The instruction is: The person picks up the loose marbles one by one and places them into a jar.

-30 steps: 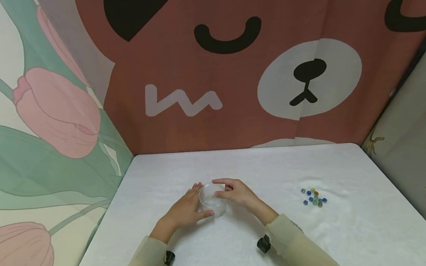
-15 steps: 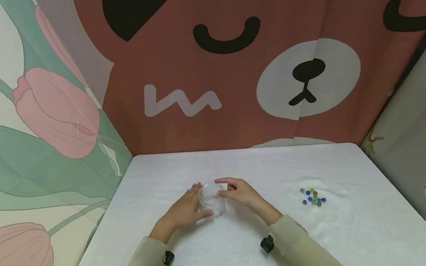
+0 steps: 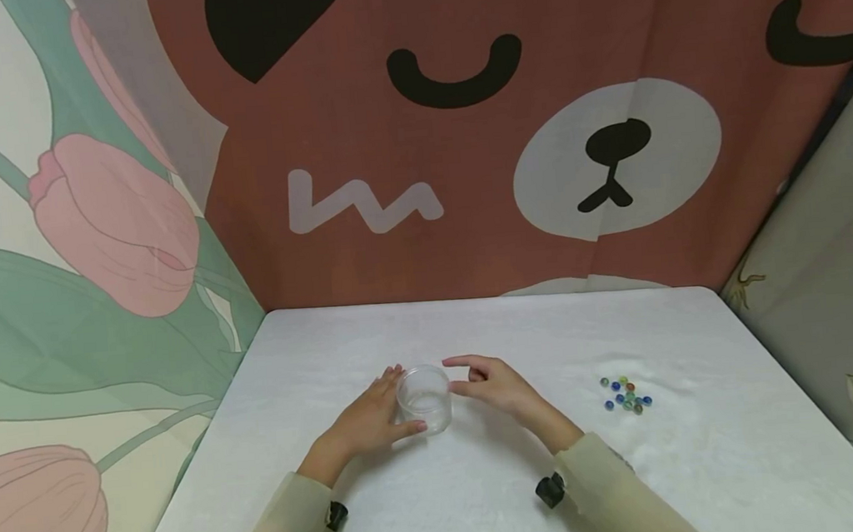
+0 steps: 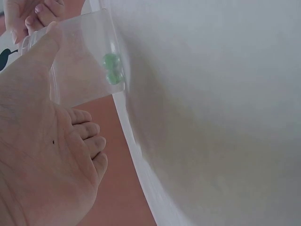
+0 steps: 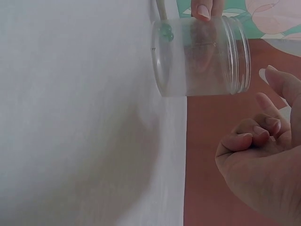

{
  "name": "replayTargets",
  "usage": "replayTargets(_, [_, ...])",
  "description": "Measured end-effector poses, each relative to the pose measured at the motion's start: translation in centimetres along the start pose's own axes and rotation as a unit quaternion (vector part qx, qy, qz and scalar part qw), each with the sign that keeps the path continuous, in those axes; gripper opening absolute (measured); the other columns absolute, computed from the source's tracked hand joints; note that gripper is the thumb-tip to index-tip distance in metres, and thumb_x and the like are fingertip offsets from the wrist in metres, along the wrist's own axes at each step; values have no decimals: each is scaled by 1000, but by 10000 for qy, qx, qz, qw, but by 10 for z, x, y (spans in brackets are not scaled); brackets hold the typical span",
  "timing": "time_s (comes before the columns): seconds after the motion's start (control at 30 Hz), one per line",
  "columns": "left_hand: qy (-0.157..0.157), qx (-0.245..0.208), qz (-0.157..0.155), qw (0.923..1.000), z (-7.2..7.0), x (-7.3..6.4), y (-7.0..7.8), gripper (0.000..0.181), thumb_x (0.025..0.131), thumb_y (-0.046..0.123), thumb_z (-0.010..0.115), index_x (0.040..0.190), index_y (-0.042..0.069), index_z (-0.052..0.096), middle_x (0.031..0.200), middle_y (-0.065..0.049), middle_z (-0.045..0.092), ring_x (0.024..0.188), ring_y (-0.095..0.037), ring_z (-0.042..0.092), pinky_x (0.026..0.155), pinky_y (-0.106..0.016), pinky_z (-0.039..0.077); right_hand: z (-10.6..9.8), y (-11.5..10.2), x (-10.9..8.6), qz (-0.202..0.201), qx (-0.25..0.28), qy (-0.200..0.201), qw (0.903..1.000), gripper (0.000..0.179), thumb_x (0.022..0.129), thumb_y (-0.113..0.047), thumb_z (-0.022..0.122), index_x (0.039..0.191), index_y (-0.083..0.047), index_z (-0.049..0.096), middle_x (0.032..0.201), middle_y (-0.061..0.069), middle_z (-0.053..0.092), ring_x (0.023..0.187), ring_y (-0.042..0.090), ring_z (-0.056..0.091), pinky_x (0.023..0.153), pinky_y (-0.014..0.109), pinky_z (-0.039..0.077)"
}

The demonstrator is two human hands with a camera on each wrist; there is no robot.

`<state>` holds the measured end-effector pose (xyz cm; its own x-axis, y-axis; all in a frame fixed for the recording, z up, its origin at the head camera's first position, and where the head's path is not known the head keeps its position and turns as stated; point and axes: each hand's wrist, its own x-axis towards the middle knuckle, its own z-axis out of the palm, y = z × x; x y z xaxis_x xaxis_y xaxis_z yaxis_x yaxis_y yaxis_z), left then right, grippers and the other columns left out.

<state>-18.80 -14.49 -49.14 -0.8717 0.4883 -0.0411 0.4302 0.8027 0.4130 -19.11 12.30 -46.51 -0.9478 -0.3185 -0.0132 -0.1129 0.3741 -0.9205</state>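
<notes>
A clear plastic jar [image 3: 430, 412] with a threaded rim stands on the white table, its mouth up. My left hand [image 3: 369, 418] holds it from the left, thumb at the front and fingers round the far side. At the jar's bottom lie green glass marbles [image 4: 112, 68], which also show through the wall in the right wrist view. Just right of the rim hovers my right hand [image 3: 494, 386]. Its thumb and index finger are apart with nothing between them, and the other fingers fold toward the palm. To the right lies a loose group of coloured marbles [image 3: 630, 398].
The white-covered table [image 3: 312, 342] reaches back to a brown curtain [image 3: 366, 262] printed with a bear face. Flowered cloth [image 3: 123, 231] hangs at the left, and a pale curtain [image 3: 838, 242] hangs at the right.
My right hand has drawn back to the right from over the jar's mouth to just beside the rim. The left hand and the jar have stayed in place.
</notes>
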Motion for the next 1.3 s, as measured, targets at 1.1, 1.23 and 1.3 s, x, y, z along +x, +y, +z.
replayTargets(1.1, [-8, 107, 158, 9998, -1, 0, -3, 106, 88, 71, 61, 160, 2, 25, 167, -14, 23, 155, -29, 18, 125, -47, 24, -50, 27, -36, 502, 1, 138, 9986, 50, 91, -28, 78, 136, -11, 65, 69, -2, 39, 63, 13, 36, 53, 24, 30])
replayTargets(1.23, [11, 131, 163, 9998, -1, 0, -3, 106, 88, 71, 62, 159, 1, 25, 167, -14, 23, 155, -30, 18, 125, -47, 24, -56, 31, -41, 637, -54, 205, 9977, 51, 90, -29, 79, 136, -12, 65, 71, -2, 40, 65, 13, 37, 54, 24, 31])
replayTargets(1.3, [8, 123, 147, 9998, -1, 0, -3, 106, 88, 71, 62, 160, 1, 25, 167, -13, 23, 155, -29, 18, 125, -47, 24, -59, 32, -44, 720, -69, 238, 9971, 52, 89, -31, 79, 136, -13, 65, 72, -1, 41, 66, 14, 38, 55, 24, 32])
